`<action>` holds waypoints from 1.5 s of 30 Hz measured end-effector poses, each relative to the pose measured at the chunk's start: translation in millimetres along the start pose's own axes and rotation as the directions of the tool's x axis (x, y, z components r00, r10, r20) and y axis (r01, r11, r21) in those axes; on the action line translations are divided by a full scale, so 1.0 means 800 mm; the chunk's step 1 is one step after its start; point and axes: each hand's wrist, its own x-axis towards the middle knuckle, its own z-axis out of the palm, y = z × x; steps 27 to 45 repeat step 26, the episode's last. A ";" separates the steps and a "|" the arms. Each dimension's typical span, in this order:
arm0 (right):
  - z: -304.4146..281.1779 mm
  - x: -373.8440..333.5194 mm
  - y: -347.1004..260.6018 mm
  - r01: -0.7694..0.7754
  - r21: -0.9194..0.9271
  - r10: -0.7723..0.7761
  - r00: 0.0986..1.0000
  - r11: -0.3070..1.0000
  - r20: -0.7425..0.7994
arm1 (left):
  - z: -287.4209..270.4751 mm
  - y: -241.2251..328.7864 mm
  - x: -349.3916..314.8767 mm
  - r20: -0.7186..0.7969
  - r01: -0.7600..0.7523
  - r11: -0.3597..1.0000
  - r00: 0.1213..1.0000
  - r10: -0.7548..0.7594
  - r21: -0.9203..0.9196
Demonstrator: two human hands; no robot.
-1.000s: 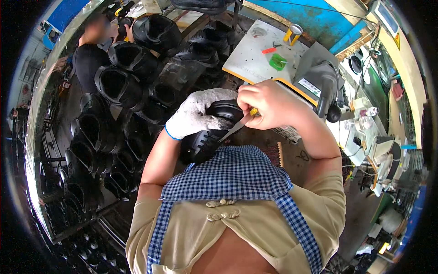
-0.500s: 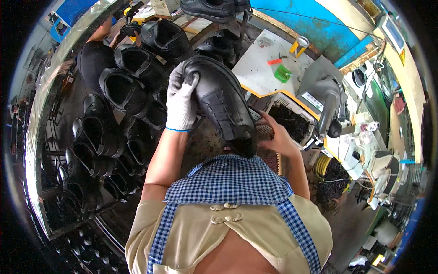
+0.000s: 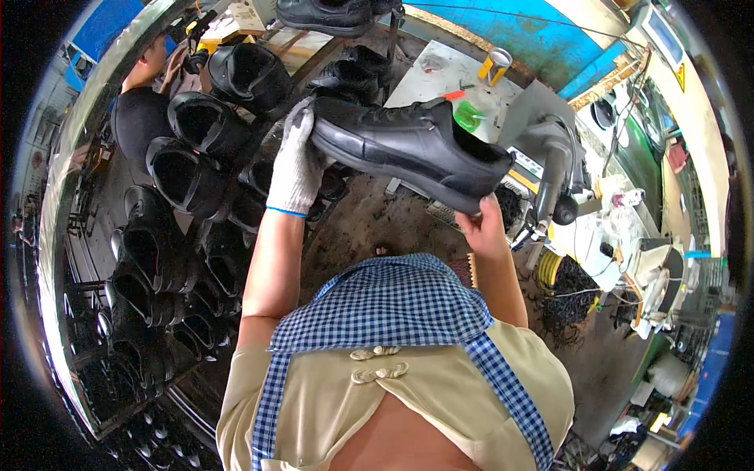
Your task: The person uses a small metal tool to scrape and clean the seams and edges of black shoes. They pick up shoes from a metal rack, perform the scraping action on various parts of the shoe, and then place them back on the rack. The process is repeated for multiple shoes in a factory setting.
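I hold a black leather lace-up shoe [image 3: 408, 149] up in front of me, lying on its side with the toe to the left and the heel to the right. My left hand [image 3: 297, 161], in a white work glove, grips the toe end. My bare right hand [image 3: 481, 228] holds the heel and sole from below. The shoe hangs above a dirty worktop [image 3: 369, 224].
Several black shoes [image 3: 188, 165] sit in rows on a rack to my left. Another person in a black top [image 3: 141, 110] works at the far left. A grey machine [image 3: 542, 133] and a white table with a green item [image 3: 470, 116] stand to the right.
I have turned the shoe from sole-side view to lie flat on its side and raised it. My right hand moved from below the shoe to its heel.
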 end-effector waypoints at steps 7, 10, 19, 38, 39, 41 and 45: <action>0.012 0.051 -0.003 -0.052 0.125 0.044 0.997 0.991 0.064 | -0.015 0.009 -0.025 0.203 0.072 0.997 0.976 -0.076 0.023; 0.023 0.072 0.001 0.023 0.109 -0.027 0.999 0.994 0.037 | -0.031 0.003 -0.037 0.182 0.092 0.996 0.979 -0.094 0.015; 0.083 0.156 0.009 0.063 0.139 -0.084 0.986 0.988 0.144 | -0.055 0.004 -0.081 0.096 0.122 0.993 0.988 -0.121 -0.004; 0.169 0.254 0.032 -0.012 0.096 -0.013 0.966 0.995 0.257 | -0.069 -0.008 -0.100 0.043 0.182 0.983 0.982 -0.181 -0.006; 0.169 0.254 0.032 -0.012 0.096 -0.013 0.966 0.995 0.257 | -0.069 -0.008 -0.100 0.043 0.182 0.983 0.982 -0.181 -0.006; 0.169 0.254 0.032 -0.012 0.096 -0.013 0.966 0.995 0.257 | -0.069 -0.008 -0.100 0.043 0.182 0.983 0.982 -0.181 -0.006; 0.169 0.254 0.032 -0.012 0.096 -0.013 0.966 0.995 0.257 | -0.069 -0.008 -0.100 0.043 0.182 0.983 0.982 -0.181 -0.006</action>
